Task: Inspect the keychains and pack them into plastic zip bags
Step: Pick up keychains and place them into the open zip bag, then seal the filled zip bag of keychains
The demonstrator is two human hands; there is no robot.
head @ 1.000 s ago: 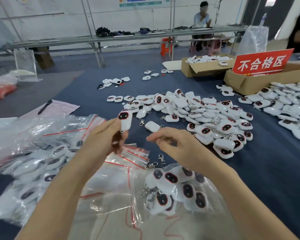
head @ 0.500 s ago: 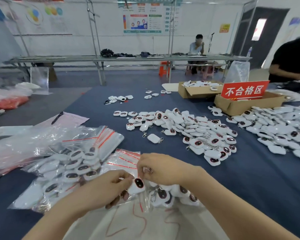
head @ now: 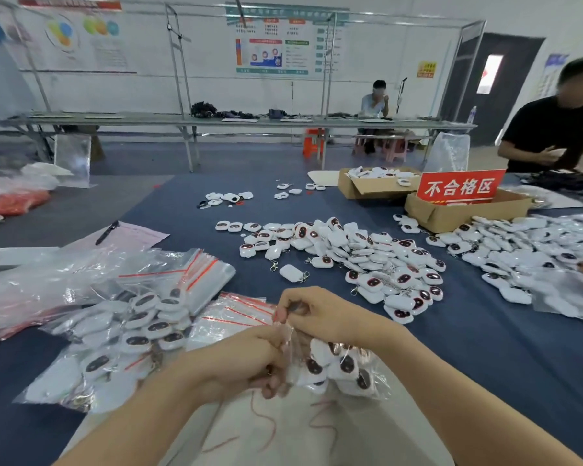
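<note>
1. Low at the frame's centre, my left hand (head: 246, 361) has its fingers curled onto the near edge of the bag (head: 379, 371), and my right hand (head: 320, 317) pinches the bag's top between thumb and fingertips.
2. Between my hands, the bag lies on the table with several keychains (head: 345, 364) bunched inside.
3. I cannot tell whether my left palm hides another keychain.
4. The film looks thin, soft and slippery, so I judge the zip strip the firmest place to hold.
5. The keychains look light, hard and smooth; their metal clasps could snag the film.
6. Right of centre, the pile (head: 360, 250) waits well apart; empty bags (head: 233, 314) lie just beside my hands.
</note>
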